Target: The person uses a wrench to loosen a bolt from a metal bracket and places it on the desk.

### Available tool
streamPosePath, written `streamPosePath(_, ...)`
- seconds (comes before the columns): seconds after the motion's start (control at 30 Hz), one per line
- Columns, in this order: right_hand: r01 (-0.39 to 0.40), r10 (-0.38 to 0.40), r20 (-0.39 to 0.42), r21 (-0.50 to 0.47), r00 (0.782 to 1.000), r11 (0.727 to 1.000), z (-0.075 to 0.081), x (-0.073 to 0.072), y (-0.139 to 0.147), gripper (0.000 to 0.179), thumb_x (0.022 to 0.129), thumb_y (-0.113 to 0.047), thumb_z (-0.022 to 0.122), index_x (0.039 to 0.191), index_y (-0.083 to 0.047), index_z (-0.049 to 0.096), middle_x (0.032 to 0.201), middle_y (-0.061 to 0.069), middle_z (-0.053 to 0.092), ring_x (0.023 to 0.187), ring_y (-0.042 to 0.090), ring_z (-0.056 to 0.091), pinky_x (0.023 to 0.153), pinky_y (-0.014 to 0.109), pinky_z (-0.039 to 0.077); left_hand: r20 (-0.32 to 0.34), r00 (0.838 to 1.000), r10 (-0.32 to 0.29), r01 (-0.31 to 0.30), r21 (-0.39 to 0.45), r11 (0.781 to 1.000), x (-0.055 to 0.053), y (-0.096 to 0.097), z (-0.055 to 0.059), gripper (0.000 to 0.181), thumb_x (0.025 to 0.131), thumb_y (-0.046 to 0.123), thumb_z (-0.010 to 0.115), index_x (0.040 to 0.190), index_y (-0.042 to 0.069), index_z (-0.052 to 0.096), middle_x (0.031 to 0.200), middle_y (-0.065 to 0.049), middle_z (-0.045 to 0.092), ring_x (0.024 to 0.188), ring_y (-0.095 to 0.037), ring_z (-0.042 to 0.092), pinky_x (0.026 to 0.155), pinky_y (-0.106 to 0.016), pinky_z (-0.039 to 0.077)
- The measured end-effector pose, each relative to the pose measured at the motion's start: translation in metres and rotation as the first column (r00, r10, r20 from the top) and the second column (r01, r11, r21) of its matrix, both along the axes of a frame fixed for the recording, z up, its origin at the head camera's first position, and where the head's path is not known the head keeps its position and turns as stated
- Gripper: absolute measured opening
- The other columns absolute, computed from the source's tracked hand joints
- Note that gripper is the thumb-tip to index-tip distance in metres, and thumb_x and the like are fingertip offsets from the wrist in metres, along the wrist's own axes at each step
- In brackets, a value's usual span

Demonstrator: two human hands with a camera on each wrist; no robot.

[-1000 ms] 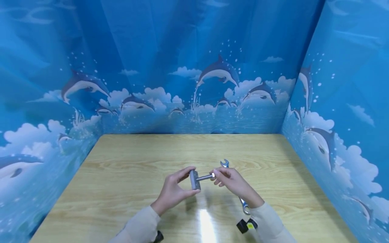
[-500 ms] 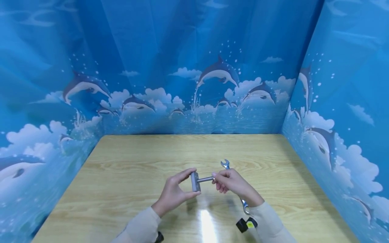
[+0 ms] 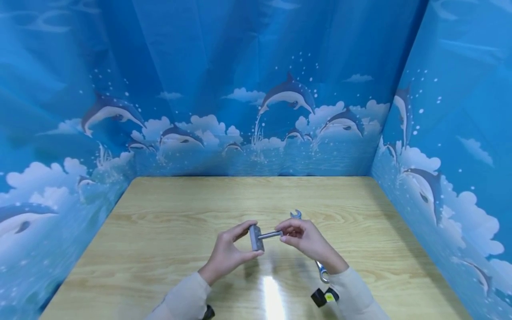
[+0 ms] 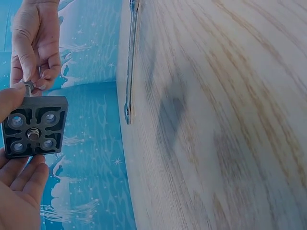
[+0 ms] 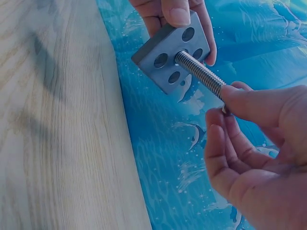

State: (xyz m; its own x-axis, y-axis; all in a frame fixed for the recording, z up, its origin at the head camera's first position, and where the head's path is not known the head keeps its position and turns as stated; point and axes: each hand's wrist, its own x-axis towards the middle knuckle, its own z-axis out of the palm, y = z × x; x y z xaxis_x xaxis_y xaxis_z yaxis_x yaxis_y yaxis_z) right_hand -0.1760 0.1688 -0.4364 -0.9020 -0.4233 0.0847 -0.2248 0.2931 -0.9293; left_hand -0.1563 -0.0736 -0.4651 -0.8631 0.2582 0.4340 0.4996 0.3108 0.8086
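Note:
Between the thumb and fingers of my left hand [image 3: 227, 254] is a square grey metal plate [image 3: 254, 239], held up off the table by its opposite edges. The right wrist view shows round holes near the corners of the plate [image 5: 158, 45] and a threaded bolt [image 5: 199, 71] in its centre. That bolt's tip [image 4: 33, 134] shows at the plate's other face in the left wrist view. My right hand [image 3: 307, 242] pinches the bolt's head end with thumb and fingers, which mostly cover the head. A combination wrench [image 3: 322, 273] lies under my right forearm, its middle hidden.
The wooden table [image 3: 180, 209] is bounded by blue dolphin-print curtains [image 3: 224, 89] at the back and both sides. Near my right sleeve is a small black object with a yellow-green label [image 3: 329, 297].
My right fingers have shifted and turned about the bolt's head, from spread to curled and back to a new pinch. The plate and left hand stay nearly in place.

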Motion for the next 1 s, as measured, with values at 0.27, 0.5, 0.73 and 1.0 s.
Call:
streamPosePath(0.27,-0.027,0.023,0.084,0.055,0.996,0.998,-0.001,0.0,0.0,0.041,0.097,-0.028,0.057,0.125,0.002,0.056,0.104,0.012,0.064,0.094,0.025,0.062,0.08,0.03,0.057,-0.017,1.0,-0.012,0.012,0.013,1.0,0.0,0.0,-0.002,0.071,0.065,0.018,0.088,0.129,0.018,0.058,0.127,-0.004,0.063,0.114,-0.018,0.061,0.099,-0.029,0.05)
streamPosePath(0.5,-0.037,0.025,0.167,0.065,0.986,0.997,-0.002,-0.001,0.002,0.041,0.101,-0.037,0.046,0.099,0.001,0.063,0.083,0.008,0.065,0.074,0.019,0.062,0.064,0.028,0.057,-0.044,0.999,-0.019,0.019,-0.008,1.0,0.001,0.001,-0.005,0.074,0.063,0.017,0.089,0.13,0.021,0.058,0.128,-0.006,0.062,0.116,-0.017,0.06,0.098,-0.027,0.05)
streamPosePath(0.73,-0.023,0.014,0.183,0.05,0.983,0.998,0.002,-0.001,0.001,0.039,0.099,-0.034,0.052,0.094,0.002,0.067,0.07,0.004,0.061,0.062,0.014,0.056,0.055,0.021,0.053,-0.093,0.995,-0.036,0.035,-0.009,0.999,-0.001,0.002,-0.005,0.073,0.064,0.016,0.088,0.131,0.017,0.057,0.128,-0.006,0.062,0.115,-0.02,0.061,0.098,-0.029,0.05)
streamPosePath(1.0,0.031,-0.035,0.083,0.045,0.996,0.998,0.009,0.002,0.002,0.026,0.088,-0.011,0.068,0.113,-0.006,0.066,0.099,0.008,0.065,0.089,0.02,0.06,0.077,0.025,0.056,-0.064,0.998,-0.013,0.013,0.005,1.0,-0.001,0.003,-0.002,0.072,0.064,0.018,0.089,0.129,0.018,0.058,0.126,-0.003,0.063,0.113,-0.018,0.062,0.098,-0.03,0.051)
